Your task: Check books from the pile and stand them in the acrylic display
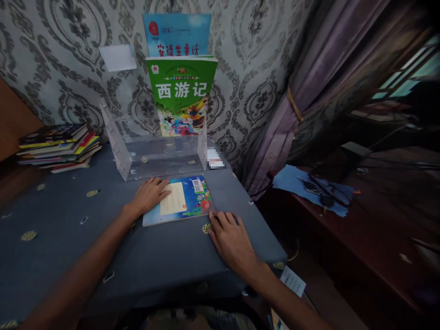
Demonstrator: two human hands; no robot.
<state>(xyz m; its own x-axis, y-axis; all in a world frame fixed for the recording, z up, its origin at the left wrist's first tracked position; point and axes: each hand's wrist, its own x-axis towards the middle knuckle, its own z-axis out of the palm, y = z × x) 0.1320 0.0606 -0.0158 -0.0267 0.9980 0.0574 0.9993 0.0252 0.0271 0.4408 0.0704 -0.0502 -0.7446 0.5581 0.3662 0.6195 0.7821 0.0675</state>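
A thin blue picture book [189,197] lies flat on the cloth-covered table, a cream text panel and two code squares on its upward side. My left hand [150,196] rests on the book's left part, fingers stretched out and flat. At the lower right corner of the book is my right hand [231,233], its fingers extended and apart, with the fingertips at or just beside the edge. Behind the book stands a clear plastic rack [120,149]. A green book [182,101] stands upright in the rack's right part, with a light blue book [177,34] rising behind it.
A pile of books [60,146] sits at the table's back left. A white card [118,58] shows above the rack. Right of the table, a purple curtain [278,123] hangs, and a dark red surface [347,243] carries a blue cloth [285,181] with tools.
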